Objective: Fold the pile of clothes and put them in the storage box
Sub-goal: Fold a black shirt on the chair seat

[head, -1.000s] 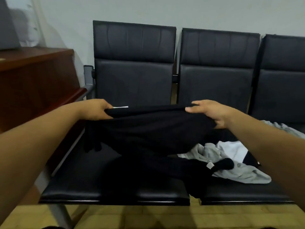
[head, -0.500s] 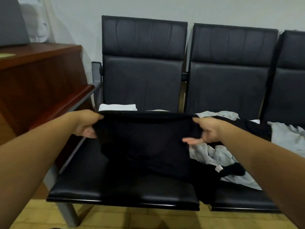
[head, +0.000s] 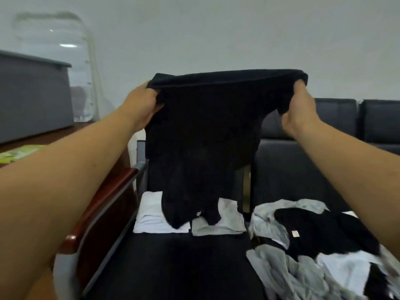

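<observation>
Out over the left-hand black seat (head: 173, 267), a black garment (head: 205, 131) is held up high by its top edge and hangs down. The left hand (head: 140, 107) has its fingers curled tight round the top left corner. The right hand (head: 300, 111) grips the top right corner, thumb and fingers clamped on a bunch of the cloth. The garment's lower end dangles over two folded pieces lying side by side at the far end of that seat: a white folded piece (head: 149, 215) on the left, a grey folded piece (head: 227, 221) on the right. Whether it touches them cannot be told.

On the next seat to the right lies the pile of clothes (head: 303, 245), a loose tangle of grey, black and white, running out of view at the right and bottom edges.

Now the containers. Far left, a grey box (head: 32, 100) sits on a wooden desk (head: 104, 213); only its side shows, its contents hidden. Behind it a clear plastic tub (head: 54, 50) stands against the wall, blurred, and what it holds is hard to make out. A green sheet (head: 17, 154) on the desk is cut off by the left forearm. The garment hides most of the left chair's back.
</observation>
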The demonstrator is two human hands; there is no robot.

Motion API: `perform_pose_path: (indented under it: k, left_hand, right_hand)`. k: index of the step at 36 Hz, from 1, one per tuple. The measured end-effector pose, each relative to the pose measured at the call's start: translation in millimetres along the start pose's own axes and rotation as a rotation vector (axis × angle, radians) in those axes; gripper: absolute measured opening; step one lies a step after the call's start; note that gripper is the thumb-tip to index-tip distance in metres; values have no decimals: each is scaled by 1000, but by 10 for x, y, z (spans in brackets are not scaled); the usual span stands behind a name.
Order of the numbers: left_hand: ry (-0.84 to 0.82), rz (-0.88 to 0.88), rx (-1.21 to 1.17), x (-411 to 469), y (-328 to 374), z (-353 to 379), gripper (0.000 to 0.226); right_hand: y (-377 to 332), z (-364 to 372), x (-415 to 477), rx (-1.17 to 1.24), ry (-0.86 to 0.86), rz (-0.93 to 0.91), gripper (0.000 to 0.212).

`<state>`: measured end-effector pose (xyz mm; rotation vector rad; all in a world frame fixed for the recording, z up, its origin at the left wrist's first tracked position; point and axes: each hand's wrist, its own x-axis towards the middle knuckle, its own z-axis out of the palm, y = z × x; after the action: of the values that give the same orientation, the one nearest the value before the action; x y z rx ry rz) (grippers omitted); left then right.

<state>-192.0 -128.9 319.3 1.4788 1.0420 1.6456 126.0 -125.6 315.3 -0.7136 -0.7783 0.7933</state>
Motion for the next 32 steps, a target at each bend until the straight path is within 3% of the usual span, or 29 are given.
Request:
perform_pose_path:
  k: [4,7,10,14,17,20,23,25,27,29,32]
  left_hand:
    - [-10,45,239,-119,29,-159,38]
    - [-53,42,468,-379,-101,-321,25]
    - [-217,-49,631,-658,-359,-538,12]
    - [-513,-248,856,-1044,-882,-841,5]
    - [-766,-361,967,-1423,-1339,-962,11]
    - [-943,-453,1065,-1861,-1767,-948,11]
    - [-1134,-545,1180,-2223,-2112,-909,41]
    - [-1231,-697,1107,-2319,-2298,-915,45]
    - [-1194,-763,1021,-2301,-2386,-918,44]
    - [-1070,-723,987,-2186,-2458,-919,41]
    - [-855,-604,961,-1927,-2559,-911,33]
  right_hand:
    - [-1,-54,-149,38,-25,29,23]
    - [226,-219,-318,-24,-26,71,19]
    - [600,-520,-503,-183,-75,188,24]
    - [1199,-1088,-885,-533,-204,504,26]
    - [1560,-1489,-1249,-829,-403,716,34]
    - [1825,-1779,-1576,-1129,-653,801,29]
    - [2060,-1975,-1702,-1309,-902,891,47]
    - [2101,-1967,-1739,-1376,-979,956,33]
    - [2106,-1909,-1700,-1374,-1000,986,23]
    - [2122,-1851,-1588,-1364,-965,896,24]
    - [2183,-1809,-1383,-1356,-743,708,24]
